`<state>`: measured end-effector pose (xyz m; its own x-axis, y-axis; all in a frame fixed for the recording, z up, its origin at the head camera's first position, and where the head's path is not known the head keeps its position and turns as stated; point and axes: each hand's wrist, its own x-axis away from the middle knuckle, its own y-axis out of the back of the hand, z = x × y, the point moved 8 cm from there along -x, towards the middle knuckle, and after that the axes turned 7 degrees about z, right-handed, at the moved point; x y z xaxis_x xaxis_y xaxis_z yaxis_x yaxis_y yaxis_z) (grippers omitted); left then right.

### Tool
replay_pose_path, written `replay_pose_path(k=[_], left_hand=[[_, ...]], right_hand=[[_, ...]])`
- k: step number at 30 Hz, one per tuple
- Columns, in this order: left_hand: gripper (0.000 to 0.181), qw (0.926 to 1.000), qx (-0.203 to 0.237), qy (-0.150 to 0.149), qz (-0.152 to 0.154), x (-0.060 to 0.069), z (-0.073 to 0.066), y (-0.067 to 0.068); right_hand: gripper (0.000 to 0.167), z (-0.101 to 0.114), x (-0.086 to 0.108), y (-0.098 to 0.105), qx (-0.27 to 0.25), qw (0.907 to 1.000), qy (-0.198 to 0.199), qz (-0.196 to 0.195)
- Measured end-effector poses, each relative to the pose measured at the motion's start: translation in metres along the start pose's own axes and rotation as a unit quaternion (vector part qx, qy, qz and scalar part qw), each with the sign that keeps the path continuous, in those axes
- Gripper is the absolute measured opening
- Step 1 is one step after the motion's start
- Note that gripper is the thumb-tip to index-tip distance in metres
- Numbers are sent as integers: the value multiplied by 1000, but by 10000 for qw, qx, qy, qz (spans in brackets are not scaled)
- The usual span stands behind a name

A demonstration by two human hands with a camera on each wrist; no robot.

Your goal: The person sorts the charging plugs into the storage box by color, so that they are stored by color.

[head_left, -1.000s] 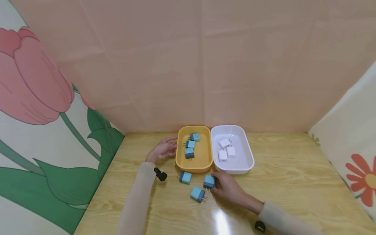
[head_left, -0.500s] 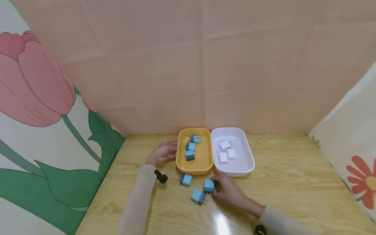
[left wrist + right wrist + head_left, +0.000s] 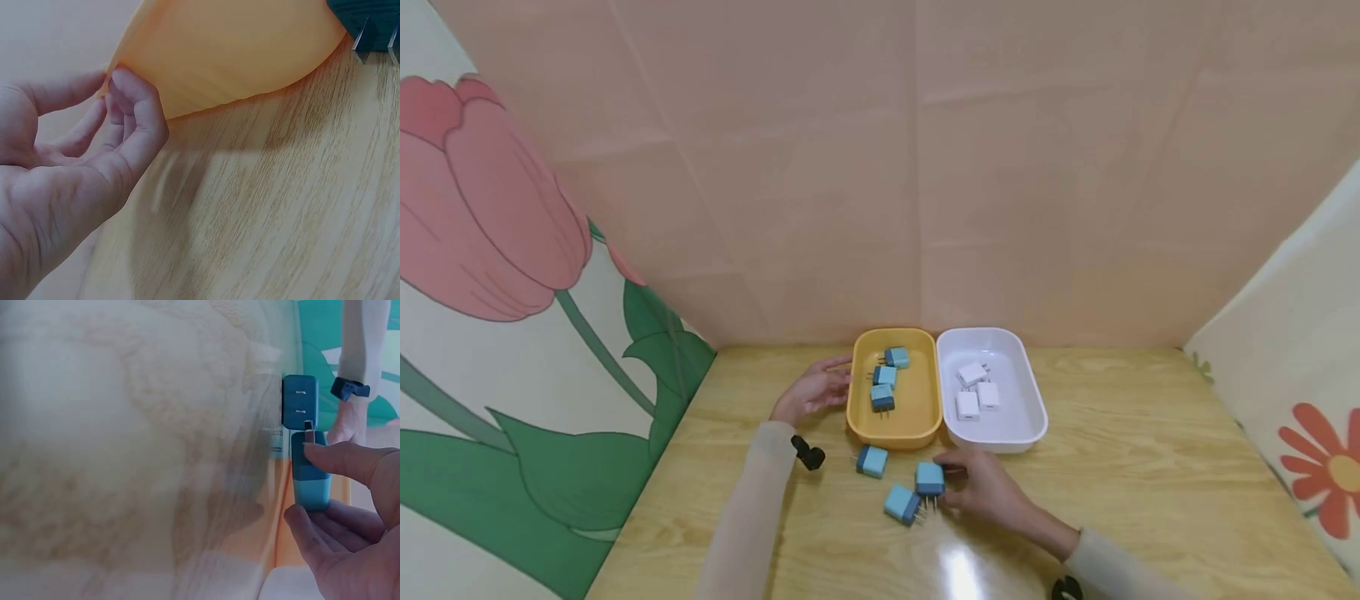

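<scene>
In the head view my left hand (image 3: 816, 390) is at the left side of the yellow tray (image 3: 934, 392). In the left wrist view its thumb and fingers pinch the tray's rim. My right hand (image 3: 988, 492) has a blue two-tone plug charger (image 3: 929, 479) between thumb and fingers, just in front of the trays. The right wrist view shows the thumb at the charger's darker prong end and a finger at its lighter end. Two other blue chargers, one at front (image 3: 901, 503) and one by the tray (image 3: 872, 461), lie on the table.
Three blue chargers (image 3: 884, 377) lie inside the yellow tray. Right beside it stands a white tray (image 3: 1022, 417) with three white chargers (image 3: 988, 396). A pink cloth backdrop (image 3: 917, 167) rises behind the wooden table (image 3: 1150, 450), and flowered panels flank it.
The charger at my right hand has shifted slightly towards me, nearer the front loose charger. My left hand stays at the yellow tray. The head view has tilted a little.
</scene>
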<state>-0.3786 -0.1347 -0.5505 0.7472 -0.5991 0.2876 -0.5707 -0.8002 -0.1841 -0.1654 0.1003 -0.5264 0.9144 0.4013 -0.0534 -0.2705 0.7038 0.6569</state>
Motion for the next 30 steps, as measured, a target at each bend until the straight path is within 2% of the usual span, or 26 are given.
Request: replay_pose_path(k=[4,10,15,22,30], left_hand=[[57,10000,-69,5,-70,1,-4,1],[57,9999,-82,20,-61,2,-4,0],[57,9999,-58,60,-65,3,-3,0],[55,9997,-20,125,-188,4,-4,3],[56,9999,41,107,-97,1,0,1]], right_hand=[[55,5,0,4,-185,9997,80,121],[57,3,1,6,-286,9995,-25,120],[57,-2,4,4,-660,9975,-90,235],[59,0,5,6,-957,9951,-166,191],[58,5,7,9,-1243,9920,-128,179]])
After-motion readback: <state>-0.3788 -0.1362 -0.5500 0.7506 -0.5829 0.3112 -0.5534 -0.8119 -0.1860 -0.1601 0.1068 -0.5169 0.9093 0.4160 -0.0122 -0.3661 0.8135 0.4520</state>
